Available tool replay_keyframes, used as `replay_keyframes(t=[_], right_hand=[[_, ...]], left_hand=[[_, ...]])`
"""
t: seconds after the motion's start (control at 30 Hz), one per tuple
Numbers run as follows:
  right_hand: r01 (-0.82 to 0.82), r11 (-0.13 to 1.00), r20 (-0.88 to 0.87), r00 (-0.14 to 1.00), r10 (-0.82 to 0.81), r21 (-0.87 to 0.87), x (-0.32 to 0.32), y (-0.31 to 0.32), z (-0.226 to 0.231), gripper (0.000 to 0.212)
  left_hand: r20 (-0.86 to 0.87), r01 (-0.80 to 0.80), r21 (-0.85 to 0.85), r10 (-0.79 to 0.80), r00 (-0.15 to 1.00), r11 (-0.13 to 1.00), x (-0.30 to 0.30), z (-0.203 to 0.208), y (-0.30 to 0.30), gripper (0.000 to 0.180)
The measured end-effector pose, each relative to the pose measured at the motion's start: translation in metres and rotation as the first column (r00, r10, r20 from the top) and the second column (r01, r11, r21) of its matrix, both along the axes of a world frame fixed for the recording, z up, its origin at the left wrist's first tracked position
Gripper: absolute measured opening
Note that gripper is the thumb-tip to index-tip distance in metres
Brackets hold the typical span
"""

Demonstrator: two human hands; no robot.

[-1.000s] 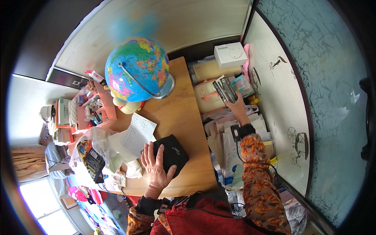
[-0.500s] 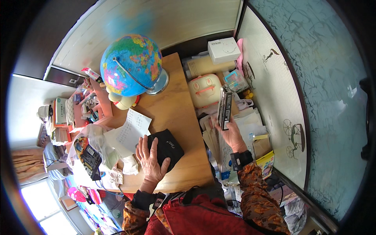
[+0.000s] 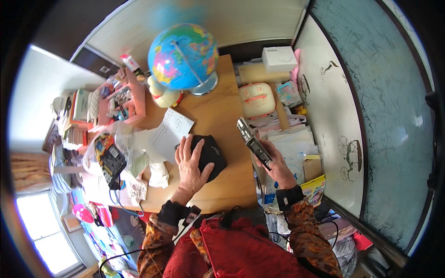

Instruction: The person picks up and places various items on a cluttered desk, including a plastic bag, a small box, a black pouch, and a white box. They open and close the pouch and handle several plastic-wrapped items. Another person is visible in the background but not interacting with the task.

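Observation:
My left hand rests with its fingers spread over the left side of a soft black pouch on the wooden desk. Off the desk's right edge, my right hand grips a slim, dark rectangular object with a silvery, patterned side. It is tilted, its far end pointing up and left; its exact kind does not show. A sheet of paper with handwriting lies beyond my left fingers, beside a crumpled white tissue.
A globe stands at the far end of the desk. On the left are a pink organizer and a plastic bag next to a dark package. Right of the desk, papers, a cream case and a white box are piled.
My right hand has turned the slim object from nearly upright to a leftward tilt and brought it closer to the desk edge. My left hand stays on the pouch; the view has shifted.

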State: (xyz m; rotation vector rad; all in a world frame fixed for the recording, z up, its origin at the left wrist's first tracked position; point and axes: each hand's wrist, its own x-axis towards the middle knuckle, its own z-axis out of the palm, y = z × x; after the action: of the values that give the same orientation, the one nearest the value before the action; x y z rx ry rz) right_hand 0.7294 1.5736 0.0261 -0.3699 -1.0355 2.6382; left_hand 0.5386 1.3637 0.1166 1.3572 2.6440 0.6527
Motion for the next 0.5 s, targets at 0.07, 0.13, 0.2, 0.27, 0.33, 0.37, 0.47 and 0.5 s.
replay_keyframes(t=[0.07, 0.13, 0.2, 0.27, 0.33, 0.37, 0.47, 0.5], right_hand=[[-0.024, 0.99, 0.086, 0.996, 0.011, 0.141, 0.005, -0.003, 0.016, 0.102], [-0.054, 0.985, 0.078, 0.996, 0.042, 0.163, 0.008, -0.008, 0.029, 0.097], [-0.096, 0.977, 0.1, 0.992, 0.079, 0.189, 0.01, -0.012, 0.038, 0.098], [-0.154, 0.957, 0.137, 0.983, 0.123, 0.247, 0.012, -0.019, 0.043, 0.097], [-0.198, 0.942, 0.166, 0.974, 0.157, 0.27, 0.012, -0.028, 0.046, 0.099], [-0.214, 0.938, 0.177, 0.969, 0.17, 0.272, 0.012, -0.033, 0.047, 0.102], [-0.208, 0.932, 0.179, 0.971, 0.16, 0.295, 0.015, -0.045, 0.053, 0.105], [-0.196, 0.936, 0.173, 0.973, 0.15, 0.291, 0.015, -0.047, 0.055, 0.105]], left_hand=[[0.035, 0.012, 0.167, -0.018, 0.999, 0.986, 0.0, 0.009, -0.003, 0.057], [0.217, 0.013, 0.25, -0.069, 0.974, 0.968, 0.004, 0.024, -0.013, 0.052], [0.552, -0.071, 0.298, -0.111, 0.827, 0.952, 0.011, 0.038, -0.02, 0.048], [0.828, -0.151, 0.328, -0.207, 0.52, 0.932, 0.018, 0.046, -0.021, 0.05], [0.928, -0.238, 0.33, -0.267, 0.261, 0.914, 0.027, 0.051, -0.025, 0.054], [0.915, -0.298, 0.357, -0.267, 0.304, 0.885, 0.035, 0.049, -0.022, 0.047], [0.939, -0.33, 0.213, -0.099, 0.328, 0.92, 0.037, 0.046, -0.032, 0.033], [0.948, -0.347, 0.18, -0.068, 0.311, 0.92, 0.038, 0.046, -0.037, 0.03]])
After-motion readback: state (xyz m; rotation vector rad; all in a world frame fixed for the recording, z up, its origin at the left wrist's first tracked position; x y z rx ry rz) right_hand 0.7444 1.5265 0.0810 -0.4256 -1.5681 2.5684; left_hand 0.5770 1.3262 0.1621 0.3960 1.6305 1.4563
